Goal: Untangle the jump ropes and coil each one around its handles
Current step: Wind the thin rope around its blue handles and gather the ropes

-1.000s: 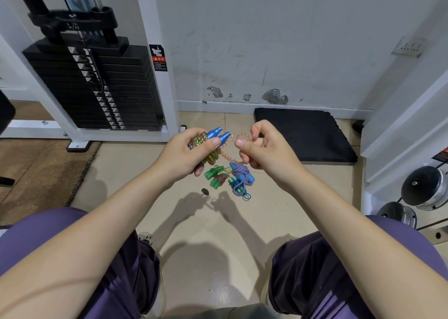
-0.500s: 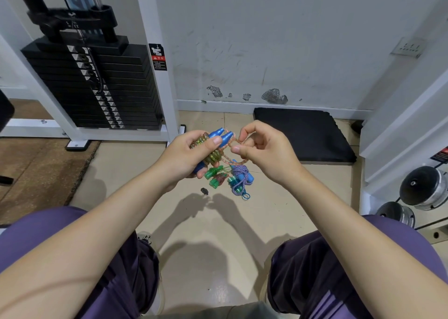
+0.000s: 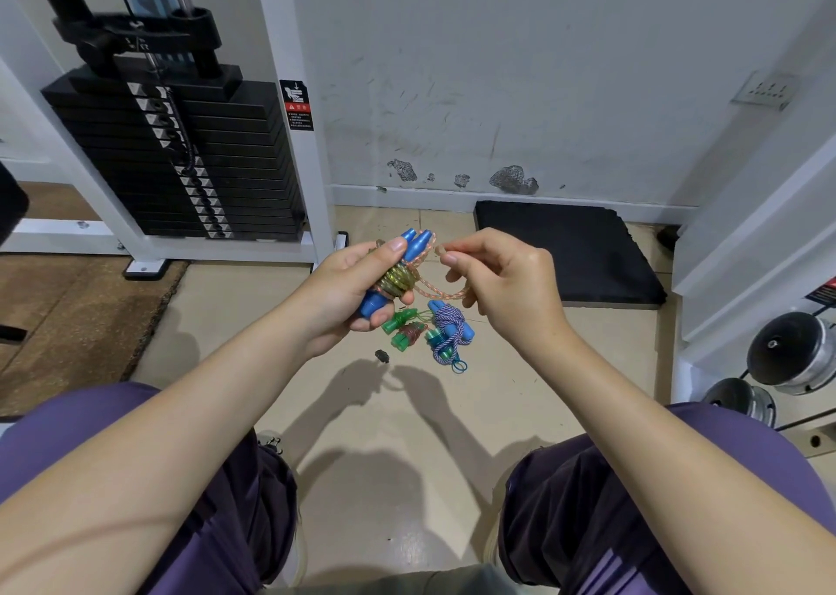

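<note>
The left hand (image 3: 348,287) grips a pair of blue plastic handles (image 3: 398,269) held side by side, with the thumb pressed on top and the fingers curled under them. Around the middle of these handles sits a thick coil of translucent orange-and-green braided cord (image 3: 398,280), already many turns. The right hand (image 3: 502,282), just beside the left one, pinches the free end of the same cord (image 3: 441,293) between thumb and forefinger; the cord hangs in a short loose loop between the two hands.

Below the hands, on the beige tiled floor (image 3: 371,413), lie two other ropes that look already coiled: one with green plastic handles and a reddish cord (image 3: 405,330), and touching it, under the right hand, one with blue handles and a purple-white woven cord (image 3: 448,334). A small dark object (image 3: 382,356) lies near them; what it is I cannot tell.

I judge that this is the last rope and the winding is nearly finished. The cord seems light, soft and smooth, so the turns may slip or spring loose if the thumb lifts. It seems best to keep the hold on the bare handle ends, not on the coil, and to take the tail close to its tip, keep it under light tension, and tuck it under a turn.
</note>
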Demonstrator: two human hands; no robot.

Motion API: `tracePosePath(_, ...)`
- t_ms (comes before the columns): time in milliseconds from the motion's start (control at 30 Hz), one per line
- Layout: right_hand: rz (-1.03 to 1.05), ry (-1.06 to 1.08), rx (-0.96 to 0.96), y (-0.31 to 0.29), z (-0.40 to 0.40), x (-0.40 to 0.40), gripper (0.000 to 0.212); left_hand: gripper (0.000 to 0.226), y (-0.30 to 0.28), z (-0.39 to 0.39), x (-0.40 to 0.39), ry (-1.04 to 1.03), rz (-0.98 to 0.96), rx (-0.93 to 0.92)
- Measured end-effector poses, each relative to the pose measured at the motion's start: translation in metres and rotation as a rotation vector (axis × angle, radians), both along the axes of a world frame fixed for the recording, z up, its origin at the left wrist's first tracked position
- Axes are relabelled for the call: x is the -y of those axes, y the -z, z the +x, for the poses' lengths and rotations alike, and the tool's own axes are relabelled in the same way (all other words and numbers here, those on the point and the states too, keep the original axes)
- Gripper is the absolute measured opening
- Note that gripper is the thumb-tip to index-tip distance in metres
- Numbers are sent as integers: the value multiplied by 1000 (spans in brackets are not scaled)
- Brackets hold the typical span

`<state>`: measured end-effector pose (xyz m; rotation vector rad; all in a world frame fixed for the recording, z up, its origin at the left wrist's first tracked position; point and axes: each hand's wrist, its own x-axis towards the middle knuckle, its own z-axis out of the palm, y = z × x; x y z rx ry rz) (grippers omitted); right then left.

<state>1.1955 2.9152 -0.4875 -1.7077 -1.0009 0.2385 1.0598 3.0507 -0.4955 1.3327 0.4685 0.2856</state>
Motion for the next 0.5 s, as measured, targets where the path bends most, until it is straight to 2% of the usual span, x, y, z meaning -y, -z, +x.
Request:
tracePosePath(233,-50,-9,43,0,-2,-1,12,63,-3,-2,2,45,-12,12)
tracePosePath(500,36,-23,140,6,-6,-2,16,63,-4,-1,6,48,12,4)
